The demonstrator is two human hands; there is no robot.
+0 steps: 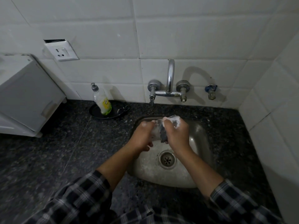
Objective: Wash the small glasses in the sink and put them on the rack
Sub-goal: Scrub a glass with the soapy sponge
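Head: soapy glass (155,128) in left hand (142,135)

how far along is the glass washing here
Done: nothing shows as finished; no rack or clean glasses are in view. In hand: the left grip holds a foamy small glass over the sink while the right grip holds a dark sponge against it. Left: rinsing, since foam covers it, then racking.

Black-and-white checked sleeves (77,196), speckled dark countertop (48,152), white wall tiles (100,29), yellow-green soap bottle (103,102)
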